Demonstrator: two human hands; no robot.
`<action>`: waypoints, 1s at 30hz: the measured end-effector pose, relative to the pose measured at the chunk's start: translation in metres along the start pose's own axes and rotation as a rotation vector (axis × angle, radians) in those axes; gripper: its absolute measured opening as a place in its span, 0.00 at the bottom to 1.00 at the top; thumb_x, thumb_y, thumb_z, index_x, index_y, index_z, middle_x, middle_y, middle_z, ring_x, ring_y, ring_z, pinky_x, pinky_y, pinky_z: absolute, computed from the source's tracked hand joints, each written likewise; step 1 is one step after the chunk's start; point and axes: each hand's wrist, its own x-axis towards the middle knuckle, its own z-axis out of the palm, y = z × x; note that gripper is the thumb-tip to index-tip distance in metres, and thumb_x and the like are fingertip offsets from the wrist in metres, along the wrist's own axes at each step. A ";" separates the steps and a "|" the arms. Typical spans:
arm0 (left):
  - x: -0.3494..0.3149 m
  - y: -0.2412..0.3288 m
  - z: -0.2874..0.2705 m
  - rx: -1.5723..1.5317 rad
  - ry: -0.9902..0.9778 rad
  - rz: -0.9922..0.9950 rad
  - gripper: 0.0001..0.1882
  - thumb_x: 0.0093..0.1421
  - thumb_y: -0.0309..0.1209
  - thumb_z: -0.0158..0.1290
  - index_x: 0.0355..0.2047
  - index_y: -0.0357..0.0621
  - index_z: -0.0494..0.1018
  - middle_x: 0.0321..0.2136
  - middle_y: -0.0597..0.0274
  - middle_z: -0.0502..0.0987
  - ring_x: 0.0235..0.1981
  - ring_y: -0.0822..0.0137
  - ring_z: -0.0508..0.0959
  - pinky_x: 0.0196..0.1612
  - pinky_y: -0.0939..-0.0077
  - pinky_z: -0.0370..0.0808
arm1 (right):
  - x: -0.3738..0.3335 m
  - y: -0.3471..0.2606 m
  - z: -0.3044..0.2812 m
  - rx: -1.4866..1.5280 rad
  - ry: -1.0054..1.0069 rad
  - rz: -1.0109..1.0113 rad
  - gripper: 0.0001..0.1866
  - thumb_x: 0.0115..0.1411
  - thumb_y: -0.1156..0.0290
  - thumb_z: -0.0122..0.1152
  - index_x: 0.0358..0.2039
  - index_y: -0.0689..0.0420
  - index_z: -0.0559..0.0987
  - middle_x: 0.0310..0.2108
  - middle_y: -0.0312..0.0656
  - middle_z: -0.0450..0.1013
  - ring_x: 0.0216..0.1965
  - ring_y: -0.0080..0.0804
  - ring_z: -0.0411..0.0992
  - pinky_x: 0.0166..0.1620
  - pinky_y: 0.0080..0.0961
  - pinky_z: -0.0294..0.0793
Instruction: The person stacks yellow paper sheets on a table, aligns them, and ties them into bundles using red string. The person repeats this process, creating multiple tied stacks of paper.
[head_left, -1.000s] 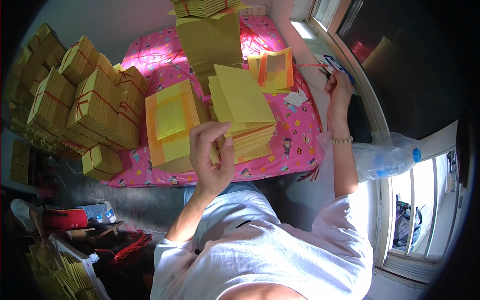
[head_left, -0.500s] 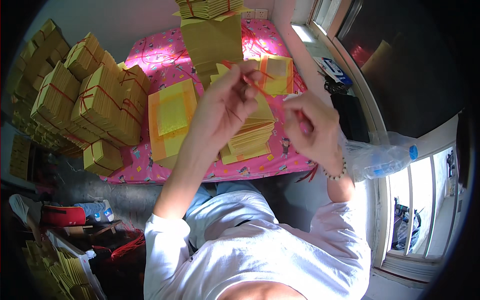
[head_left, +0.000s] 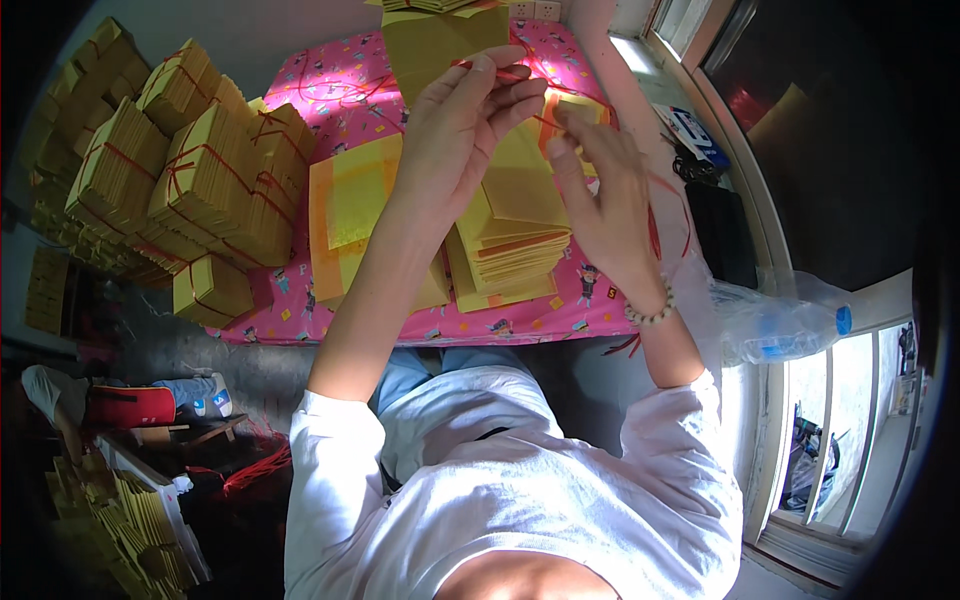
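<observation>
My left hand (head_left: 470, 130) is raised over the pink table, its thumb and fingers closed on a thin red string (head_left: 548, 123). The string stretches toward the fingertips of my right hand (head_left: 605, 195). That hand has its fingers extended and the thumb apart, with a beaded bracelet at the wrist. Loose red strands hang just beyond its right side. Below and between my hands stands a thick stack of folded yellow paper (head_left: 515, 250), partly covered by my left hand. Left of it lies a flatter yellow pile (head_left: 345, 205) with orange bands, partly behind my left forearm.
Bundles of yellow paper tied with red string (head_left: 205, 165) are piled at the left. A taller yellow stack (head_left: 440, 45) stands at the back. Clear plastic bottles (head_left: 780, 325) lie by the window at right. Another person (head_left: 60, 400) sits at lower left beside more paper.
Both hands have moved up and away from me. My right hand has gone from curled to extended fingers, while the left keeps its pinch on the red string. The view has shifted slightly.
</observation>
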 end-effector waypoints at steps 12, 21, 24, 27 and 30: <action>-0.024 -0.011 -0.051 0.176 0.212 -0.051 0.16 0.66 0.37 0.48 0.44 0.34 0.72 0.39 0.59 0.76 0.28 0.74 0.78 0.28 0.82 0.76 | -0.010 0.077 0.045 1.046 0.039 0.922 0.14 0.62 0.60 0.58 0.38 0.58 0.79 0.26 0.28 0.70 0.28 0.13 0.65 0.31 0.14 0.65; -0.071 -0.055 -0.091 0.071 0.559 -0.118 0.11 0.64 0.33 0.51 0.40 0.37 0.74 0.30 0.65 0.76 0.17 0.79 0.73 0.17 0.85 0.71 | -0.060 0.109 0.066 0.930 -0.068 1.052 0.12 0.62 0.61 0.59 0.33 0.57 0.76 0.26 0.32 0.72 0.26 0.17 0.69 0.30 0.15 0.67; -0.073 -0.067 -0.089 0.420 0.618 -0.075 0.10 0.64 0.33 0.50 0.36 0.38 0.73 0.25 0.67 0.74 0.18 0.78 0.73 0.17 0.84 0.71 | -0.066 0.114 0.069 0.935 -0.095 1.088 0.13 0.62 0.60 0.58 0.33 0.58 0.76 0.26 0.32 0.73 0.26 0.18 0.69 0.30 0.15 0.68; -0.078 -0.076 -0.087 0.799 0.588 -0.019 0.09 0.64 0.31 0.48 0.33 0.37 0.71 0.21 0.61 0.74 0.17 0.72 0.74 0.18 0.77 0.72 | -0.070 0.114 0.070 0.917 -0.144 1.100 0.14 0.63 0.59 0.57 0.34 0.59 0.76 0.28 0.33 0.74 0.27 0.18 0.70 0.31 0.16 0.69; -0.082 -0.081 -0.098 1.361 0.442 0.046 0.06 0.62 0.27 0.46 0.31 0.35 0.65 0.20 0.43 0.73 0.21 0.46 0.76 0.24 0.56 0.72 | -0.074 0.120 0.072 0.888 -0.237 1.090 0.16 0.63 0.58 0.56 0.36 0.60 0.77 0.31 0.34 0.76 0.30 0.18 0.73 0.34 0.17 0.71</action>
